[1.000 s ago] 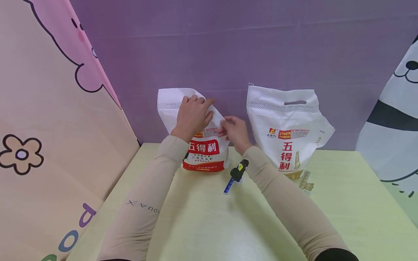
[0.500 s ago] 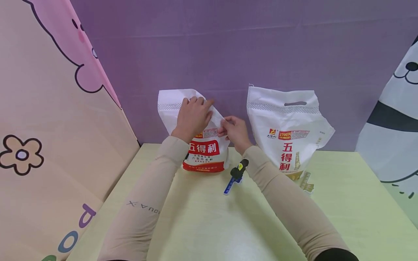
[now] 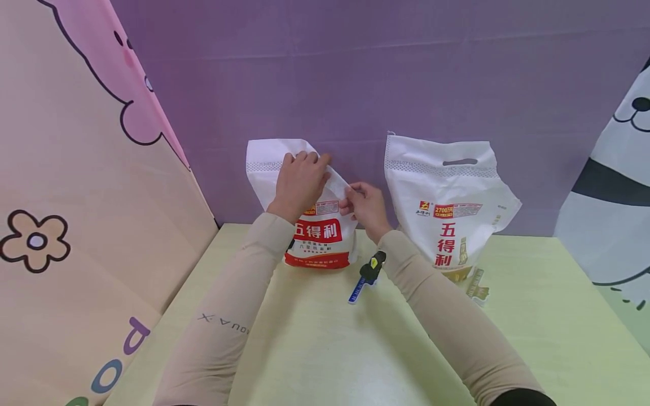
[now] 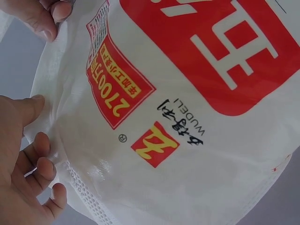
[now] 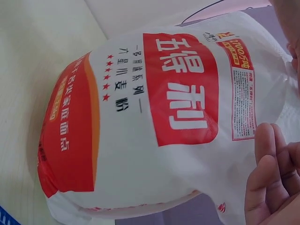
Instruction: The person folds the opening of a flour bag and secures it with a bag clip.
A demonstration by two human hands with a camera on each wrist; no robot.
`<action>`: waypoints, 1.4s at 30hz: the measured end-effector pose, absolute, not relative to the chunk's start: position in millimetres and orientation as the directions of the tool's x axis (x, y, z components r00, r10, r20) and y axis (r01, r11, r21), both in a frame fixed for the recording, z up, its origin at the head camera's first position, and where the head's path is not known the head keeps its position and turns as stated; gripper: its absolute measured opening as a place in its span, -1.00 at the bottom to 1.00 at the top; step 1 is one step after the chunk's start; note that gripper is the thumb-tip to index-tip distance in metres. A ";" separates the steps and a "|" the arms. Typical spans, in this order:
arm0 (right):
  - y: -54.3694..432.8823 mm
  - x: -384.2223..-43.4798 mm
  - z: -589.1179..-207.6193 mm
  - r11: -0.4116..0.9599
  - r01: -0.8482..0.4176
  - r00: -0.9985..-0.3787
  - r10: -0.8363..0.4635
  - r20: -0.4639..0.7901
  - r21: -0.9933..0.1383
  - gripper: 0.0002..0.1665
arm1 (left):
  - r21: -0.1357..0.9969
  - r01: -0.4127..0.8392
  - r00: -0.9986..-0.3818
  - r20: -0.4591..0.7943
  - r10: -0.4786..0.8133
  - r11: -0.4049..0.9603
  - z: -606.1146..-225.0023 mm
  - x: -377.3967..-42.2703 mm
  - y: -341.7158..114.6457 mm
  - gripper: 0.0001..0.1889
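A white flour bag with red printed panels stands on the table, its upper part folded over on the right. My left hand lies across its top, gripping the cloth near the dotted seam. In the left wrist view, the left thumb and curled fingers are at the bag's edge. Lower on the right, my right hand pinches the slanting edge between thumb and fingers. The right wrist view shows the bag's front and the right fingers bent at its side. The bag's back is hidden.
A second white flour bag with a handle slot stands to the right. Beside its base lies a small gold cutout. A blue strip with white marks lies on the pale table. A purple backdrop rises behind.
Both hands keep their hold on the bag with barely any movement. The right wrist has shifted very slightly.
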State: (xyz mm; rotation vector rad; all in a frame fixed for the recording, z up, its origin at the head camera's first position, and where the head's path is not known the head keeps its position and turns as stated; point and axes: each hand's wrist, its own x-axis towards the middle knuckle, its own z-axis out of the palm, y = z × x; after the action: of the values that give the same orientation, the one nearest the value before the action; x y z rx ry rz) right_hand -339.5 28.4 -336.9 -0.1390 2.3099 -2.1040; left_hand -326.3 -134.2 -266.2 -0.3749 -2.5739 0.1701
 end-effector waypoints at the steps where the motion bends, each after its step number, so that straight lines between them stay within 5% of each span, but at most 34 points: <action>1: 28.9 -339.9 -337.9 0.095 -0.059 -0.996 -0.074 0.052 -0.994 -0.71 | -0.190 0.229 -0.823 0.486 0.294 0.955 -266.1 -326.1 -134.0 -0.59; 42: 47.1 -343.2 -370.8 0.130 -0.027 -1.000 -0.013 0.026 -0.991 -0.73 | -0.142 0.198 -0.842 0.483 0.242 0.970 -261.3 -328.9 -133.9 -0.61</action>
State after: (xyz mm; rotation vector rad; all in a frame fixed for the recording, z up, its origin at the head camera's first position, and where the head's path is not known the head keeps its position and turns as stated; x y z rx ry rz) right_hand -343.2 47.1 -370.8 -0.0417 2.3695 -2.0790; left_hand -328.9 -133.9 -261.3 -0.3112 -2.6007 0.1170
